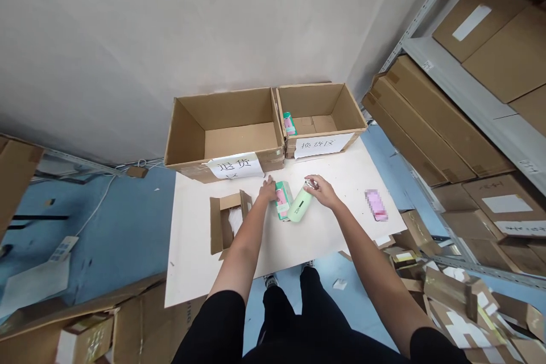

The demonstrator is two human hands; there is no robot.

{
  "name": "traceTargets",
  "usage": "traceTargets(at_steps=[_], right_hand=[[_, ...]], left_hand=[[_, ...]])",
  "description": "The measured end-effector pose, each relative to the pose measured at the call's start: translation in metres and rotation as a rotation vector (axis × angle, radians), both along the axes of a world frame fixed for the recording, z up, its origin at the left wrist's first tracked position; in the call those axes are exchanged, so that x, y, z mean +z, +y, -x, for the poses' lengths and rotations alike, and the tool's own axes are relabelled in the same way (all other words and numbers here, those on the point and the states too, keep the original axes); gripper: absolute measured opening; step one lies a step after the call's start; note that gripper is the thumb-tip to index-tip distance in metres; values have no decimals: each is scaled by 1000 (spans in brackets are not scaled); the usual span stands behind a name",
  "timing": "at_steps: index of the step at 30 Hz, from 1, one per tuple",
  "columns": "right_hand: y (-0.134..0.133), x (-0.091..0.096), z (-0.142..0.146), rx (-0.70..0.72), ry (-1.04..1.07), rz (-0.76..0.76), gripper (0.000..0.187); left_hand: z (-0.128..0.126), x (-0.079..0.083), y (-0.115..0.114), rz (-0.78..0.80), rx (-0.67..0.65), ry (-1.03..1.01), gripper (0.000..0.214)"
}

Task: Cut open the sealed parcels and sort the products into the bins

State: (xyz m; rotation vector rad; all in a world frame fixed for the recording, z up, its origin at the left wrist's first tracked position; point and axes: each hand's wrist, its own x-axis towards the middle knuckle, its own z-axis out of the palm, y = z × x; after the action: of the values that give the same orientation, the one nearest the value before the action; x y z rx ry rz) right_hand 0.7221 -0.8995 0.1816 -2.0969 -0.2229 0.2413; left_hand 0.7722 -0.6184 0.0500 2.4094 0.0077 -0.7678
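My right hand (322, 190) is closed round the top end of a pale green bottle (300, 206). The bottle lies tilted, its lower end beside and partly over a small green-and-pink box (282, 199). At the upper left edge of that box is my left hand (268, 188), with its fingers curled against it; part of the grip is hidden. To the left, an opened small brown carton (216, 222) with white packing material inside stands on the white table (191, 273), partly behind my left forearm.
Two large open cartons stand at the back: a left one (183, 169) and a right one (356, 125) with a green-and-pink box (289, 124) inside. Both carry handwritten paper labels. A pink phone-like object (376, 205) lies at right. Shelves hold boxes; flattened cardboard (452, 307) litters the floor.
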Motion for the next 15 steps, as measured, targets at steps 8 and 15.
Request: traceTargets(at_steps=[8,15], right_hand=[[-10,52,4,-237,-228,49,42],[25,61,16,-298,-294,32,43]], left_hand=[[79,54,9,149,-166,-431,14],[133,66,-6,149,-165,-526,10]])
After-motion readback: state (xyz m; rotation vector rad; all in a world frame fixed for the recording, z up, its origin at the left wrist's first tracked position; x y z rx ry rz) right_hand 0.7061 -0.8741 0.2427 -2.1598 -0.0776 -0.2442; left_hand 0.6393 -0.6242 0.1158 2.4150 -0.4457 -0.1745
